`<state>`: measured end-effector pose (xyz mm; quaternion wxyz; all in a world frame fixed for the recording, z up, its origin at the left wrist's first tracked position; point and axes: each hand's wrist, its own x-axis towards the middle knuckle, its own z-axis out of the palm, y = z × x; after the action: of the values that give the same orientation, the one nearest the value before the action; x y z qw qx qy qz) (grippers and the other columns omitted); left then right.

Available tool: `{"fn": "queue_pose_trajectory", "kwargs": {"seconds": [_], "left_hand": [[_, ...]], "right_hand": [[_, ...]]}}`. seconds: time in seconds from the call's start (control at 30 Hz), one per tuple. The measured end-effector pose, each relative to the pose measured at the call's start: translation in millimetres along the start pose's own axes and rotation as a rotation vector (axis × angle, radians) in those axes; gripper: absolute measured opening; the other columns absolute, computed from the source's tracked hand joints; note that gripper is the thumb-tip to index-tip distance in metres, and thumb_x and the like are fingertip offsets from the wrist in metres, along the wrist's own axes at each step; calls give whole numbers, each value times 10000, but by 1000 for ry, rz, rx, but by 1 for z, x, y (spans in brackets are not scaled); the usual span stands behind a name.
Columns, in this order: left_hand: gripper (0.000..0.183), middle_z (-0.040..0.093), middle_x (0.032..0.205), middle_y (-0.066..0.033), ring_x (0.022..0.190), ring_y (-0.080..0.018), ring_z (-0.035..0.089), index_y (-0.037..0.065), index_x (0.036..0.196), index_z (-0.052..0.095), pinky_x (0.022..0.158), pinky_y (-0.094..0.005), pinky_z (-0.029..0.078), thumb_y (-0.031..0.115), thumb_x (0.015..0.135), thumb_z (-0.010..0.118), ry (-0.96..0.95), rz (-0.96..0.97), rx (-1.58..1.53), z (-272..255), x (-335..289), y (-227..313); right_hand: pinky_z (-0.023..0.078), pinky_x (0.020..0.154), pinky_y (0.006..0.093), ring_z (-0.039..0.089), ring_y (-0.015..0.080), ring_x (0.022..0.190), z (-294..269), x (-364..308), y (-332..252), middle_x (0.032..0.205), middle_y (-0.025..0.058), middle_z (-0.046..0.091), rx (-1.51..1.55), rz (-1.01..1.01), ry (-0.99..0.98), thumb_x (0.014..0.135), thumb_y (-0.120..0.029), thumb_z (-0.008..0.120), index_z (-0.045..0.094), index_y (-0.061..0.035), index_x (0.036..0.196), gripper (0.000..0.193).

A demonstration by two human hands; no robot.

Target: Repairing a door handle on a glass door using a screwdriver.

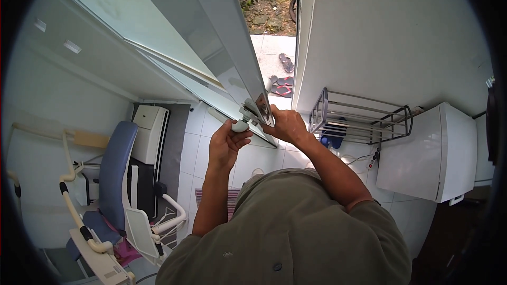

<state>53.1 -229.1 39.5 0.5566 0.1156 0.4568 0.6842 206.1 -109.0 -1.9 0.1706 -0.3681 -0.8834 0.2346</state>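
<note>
In the head view, well to the right of the right hand [288, 125], an open rack of grey metal tubes [384, 110] stands against the wall. Blue footwear [334, 133] shows through and below its bars at the end nearer that hand; whether it lies in the rack or on the floor behind, I cannot tell. Farther right is a boxy white cabinet with flat sides [414, 153], its inside hidden. A power strip with dark cables [373, 159] lies between the rack and the cabinet.

A small embroidered mark [227, 254] on the olive-green buttoned shirt [338, 243], below both hands, is too small to read.

The left hand [224, 142] is partly closed, its thumb and curled fingers around a rounded, pale grey door knob [240, 126], which sits between the two hands at the door's near end. The right hand is bent around the edge of the tall, pale grey door [232, 37], close beside a shiny metal latch plate [262, 103]; its thumb and fingers are partly hidden, so their exact grip cannot be told.

Beyond the right hand, through the doorway, dark flip-flops with red straps [281, 90] rest on pale tiles. Well to the left of the left hand stands a reclining chair padded in blue-grey [117, 174], and just below its wrist a striped reddish mat [199, 198] is partly covered by the forearm.
</note>
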Motion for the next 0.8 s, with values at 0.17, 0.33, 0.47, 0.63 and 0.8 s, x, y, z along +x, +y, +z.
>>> {"fn": "queue_pose_trajectory", "kwargs": {"seconds": [0.17,0.33,0.47,0.63,0.8], "left_hand": [[260,646,825,-165,667,-236,666,28,981,524,571,-264,543,271,929,449,-36,-12,80,-8,2,6],[239,641,819,-166,648,-243,662,27,990,517,568,-281,544,246,931,441,-85,-65,-20,-19,2,6],[237,638,813,-166,646,-244,660,26,994,510,570,-288,545,243,935,435,-109,-76,-29,-19,-1,7],[249,636,808,-165,653,-241,659,25,998,503,577,-289,546,256,940,431,-126,-67,0,-16,-2,7],[255,633,807,-162,661,-238,658,25,1000,501,584,-287,545,263,940,432,-145,-74,2,-16,0,8]], "right_hand": [[459,507,384,611,321,569,2,-1,-1,614,112,601,24,-36,13,717,-308,649,463,-96,915,344],[451,487,372,607,304,554,7,-2,-1,616,107,595,24,-51,-2,708,-304,666,478,-89,916,352],[427,457,334,548,251,494,11,-11,-7,592,74,556,96,-60,147,694,-302,693,520,-78,915,359],[396,415,297,481,190,426,4,-12,-30,567,42,521,222,-77,417,672,-312,728,547,-50,871,375],[374,399,279,450,156,416,2,-7,-39,563,23,506,234,-91,566,642,-315,758,554,-29,832,399]]}}
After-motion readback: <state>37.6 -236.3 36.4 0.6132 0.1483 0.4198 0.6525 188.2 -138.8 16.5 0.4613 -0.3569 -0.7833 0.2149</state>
